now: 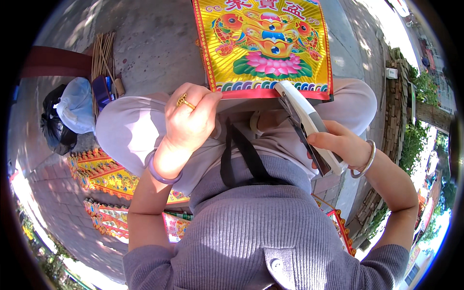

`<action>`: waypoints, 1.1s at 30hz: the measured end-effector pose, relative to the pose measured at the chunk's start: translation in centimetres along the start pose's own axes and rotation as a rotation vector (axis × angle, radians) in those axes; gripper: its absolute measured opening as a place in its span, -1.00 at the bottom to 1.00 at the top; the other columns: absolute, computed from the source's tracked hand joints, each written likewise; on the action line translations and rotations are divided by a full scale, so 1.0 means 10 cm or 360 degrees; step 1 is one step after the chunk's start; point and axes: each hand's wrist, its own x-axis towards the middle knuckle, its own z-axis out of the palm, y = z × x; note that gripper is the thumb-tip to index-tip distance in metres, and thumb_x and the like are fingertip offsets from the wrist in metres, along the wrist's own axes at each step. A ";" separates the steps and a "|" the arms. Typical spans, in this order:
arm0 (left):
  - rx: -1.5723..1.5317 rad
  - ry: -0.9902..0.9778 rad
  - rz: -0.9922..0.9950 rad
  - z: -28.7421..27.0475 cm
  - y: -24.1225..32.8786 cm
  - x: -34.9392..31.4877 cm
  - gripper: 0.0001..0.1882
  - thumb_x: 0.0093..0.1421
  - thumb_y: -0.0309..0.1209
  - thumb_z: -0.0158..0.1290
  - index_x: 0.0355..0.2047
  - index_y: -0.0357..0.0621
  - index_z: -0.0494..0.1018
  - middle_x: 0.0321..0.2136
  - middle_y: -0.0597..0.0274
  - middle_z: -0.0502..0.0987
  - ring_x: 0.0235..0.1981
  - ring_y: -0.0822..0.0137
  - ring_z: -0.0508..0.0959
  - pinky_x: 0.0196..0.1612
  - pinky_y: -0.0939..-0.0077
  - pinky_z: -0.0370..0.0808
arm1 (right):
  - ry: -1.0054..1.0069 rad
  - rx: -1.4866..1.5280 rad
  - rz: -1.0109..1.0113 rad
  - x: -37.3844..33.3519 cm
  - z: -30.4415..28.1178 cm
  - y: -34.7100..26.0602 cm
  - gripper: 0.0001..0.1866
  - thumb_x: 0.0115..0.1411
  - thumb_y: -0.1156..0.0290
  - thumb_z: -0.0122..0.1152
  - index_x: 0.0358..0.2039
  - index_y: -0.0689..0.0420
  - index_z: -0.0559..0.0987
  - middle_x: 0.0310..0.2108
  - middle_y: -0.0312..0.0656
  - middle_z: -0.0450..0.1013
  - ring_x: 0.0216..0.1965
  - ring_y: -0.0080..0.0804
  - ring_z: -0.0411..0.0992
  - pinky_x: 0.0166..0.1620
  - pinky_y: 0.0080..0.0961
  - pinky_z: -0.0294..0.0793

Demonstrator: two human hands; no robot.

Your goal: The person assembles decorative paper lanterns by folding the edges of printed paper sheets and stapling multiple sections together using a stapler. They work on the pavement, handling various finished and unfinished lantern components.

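Observation:
A gold sheet of decorated paper (273, 53), printed with a pink lotus, fish and a bowl, spreads out in front of me above my lap. My left hand (190, 116), wearing a gold ring, pinches its near left corner along the pink-red lower edge. In my right hand (344, 145) is a white and grey stapler (307, 116), gripped around its body. The stapler's front end is at the paper's near edge, right of the middle. Whether its jaws touch the paper is hard to make out.
Thin wooden sticks (102, 55) lie at the left, beside a dark blue box (101, 92), a pale blue plastic bag (77, 106) and a black bag (59, 121). More decorated paper pieces (113, 179) lie on the paving at my left. A low brick edge (392, 111) with plants runs along the right.

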 end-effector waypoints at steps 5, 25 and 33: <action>-0.0011 0.0026 0.0002 0.01 -0.03 -0.01 -0.77 -0.29 -0.69 0.12 -0.54 -0.17 0.46 -0.63 0.28 0.37 -0.59 0.26 0.43 -0.54 0.44 0.39 | -0.0093 0.0026 0.0049 0.05 0.03 0.01 -0.64 0.15 0.16 0.06 -0.27 0.24 0.41 -0.51 -0.26 0.41 -0.54 -0.56 0.43 -0.52 -0.62 0.40; -0.0048 -0.0149 0.0008 -0.28 -0.29 0.02 -0.76 -0.29 -0.67 0.05 -0.49 -0.26 0.46 -0.59 0.22 0.40 -0.57 0.20 0.42 -0.49 0.37 0.40 | -0.0323 -0.0138 -0.0126 0.43 0.76 -0.69 -0.45 0.07 0.03 0.07 -0.30 0.39 0.49 -0.42 -0.07 0.44 -0.38 -0.42 0.44 -0.35 -0.51 0.41; -0.0020 -0.0149 0.0055 -0.26 -0.31 0.04 -0.78 -0.25 -0.65 0.04 -0.49 -0.26 0.46 -0.58 0.21 0.41 -0.55 0.18 0.42 -0.47 0.34 0.39 | -0.0273 -0.0134 -0.0257 0.62 0.82 -0.55 -0.45 0.06 -0.02 0.05 -0.43 0.36 0.50 -0.51 -0.06 0.45 -0.55 -0.38 0.46 -0.45 -0.47 0.44</action>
